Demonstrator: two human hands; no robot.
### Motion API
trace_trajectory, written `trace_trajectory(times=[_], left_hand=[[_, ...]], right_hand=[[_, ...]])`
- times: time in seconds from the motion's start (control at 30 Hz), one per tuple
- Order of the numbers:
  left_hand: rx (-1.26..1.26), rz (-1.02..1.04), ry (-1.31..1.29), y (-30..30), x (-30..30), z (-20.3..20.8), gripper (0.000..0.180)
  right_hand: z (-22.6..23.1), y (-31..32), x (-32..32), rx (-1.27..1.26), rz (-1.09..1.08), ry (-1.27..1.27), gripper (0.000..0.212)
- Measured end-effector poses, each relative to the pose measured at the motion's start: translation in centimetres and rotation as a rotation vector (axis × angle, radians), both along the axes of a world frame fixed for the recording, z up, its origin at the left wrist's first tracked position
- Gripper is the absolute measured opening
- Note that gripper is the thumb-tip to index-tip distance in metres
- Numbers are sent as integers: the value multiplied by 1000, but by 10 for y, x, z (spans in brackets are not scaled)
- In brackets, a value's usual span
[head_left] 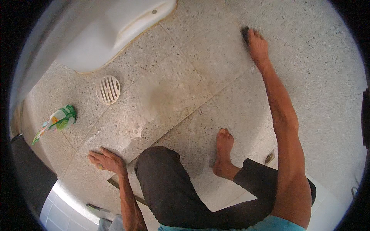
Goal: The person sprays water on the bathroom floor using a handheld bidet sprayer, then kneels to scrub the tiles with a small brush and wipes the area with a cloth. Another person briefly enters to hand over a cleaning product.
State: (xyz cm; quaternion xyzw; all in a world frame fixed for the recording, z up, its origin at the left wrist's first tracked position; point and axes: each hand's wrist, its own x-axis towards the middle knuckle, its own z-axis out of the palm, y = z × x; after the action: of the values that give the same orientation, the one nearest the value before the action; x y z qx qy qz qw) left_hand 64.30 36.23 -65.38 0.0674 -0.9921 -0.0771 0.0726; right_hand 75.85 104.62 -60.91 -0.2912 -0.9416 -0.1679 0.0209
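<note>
My right hand [258, 45], arm stretched far forward, presses a small dark scrubber [245, 34] to the speckled tile floor [227, 50]. Fingers cover most of the scrubber, so whether it is a pad or a brush cannot be made out. My left hand [106, 159] lies flat with spread fingers on the floor at the left, holding nothing; a ring shows on one finger. Between the hands, a damp brownish patch [158, 96] marks the tiles.
A white ceramic fixture base [104, 42] stands at the far left. Near it are a round slotted drain cover [108, 90] and a crumpled green and white plastic packet [63, 117]. A smaller drain [269, 157] sits beside my bare foot [224, 152]. A dark-handled tool [96, 208] lies lower left.
</note>
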Motion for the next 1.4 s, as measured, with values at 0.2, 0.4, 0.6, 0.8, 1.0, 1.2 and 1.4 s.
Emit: trace_trajectory(times=[0.2,0.4,0.6,0.8,1.0,1.2,1.4], left_hand=[[1,13,7,3,0,1,73],[8,-8,10,0,0,-1,73],[-16,-38,21,-1,2,-4,73],[20,-22,11,-1,3,-5,73],[2,4,-7,-2,2,-5,74],[1,19,5,-2,2,-6,72],[-19,-47,56,-1,2,-4,70]], right_hand=[[26,-18,81,-188,-100,35,42],[-4,-44,54,-711,-247,514,38],[-15,-86,36,-40,-220,338,40],[-5,-96,17,-213,-301,150,39],[3,-61,28,-176,-185,175,35],[3,-80,97,-176,-453,133,37],[-5,-82,63,-218,-372,182,43]])
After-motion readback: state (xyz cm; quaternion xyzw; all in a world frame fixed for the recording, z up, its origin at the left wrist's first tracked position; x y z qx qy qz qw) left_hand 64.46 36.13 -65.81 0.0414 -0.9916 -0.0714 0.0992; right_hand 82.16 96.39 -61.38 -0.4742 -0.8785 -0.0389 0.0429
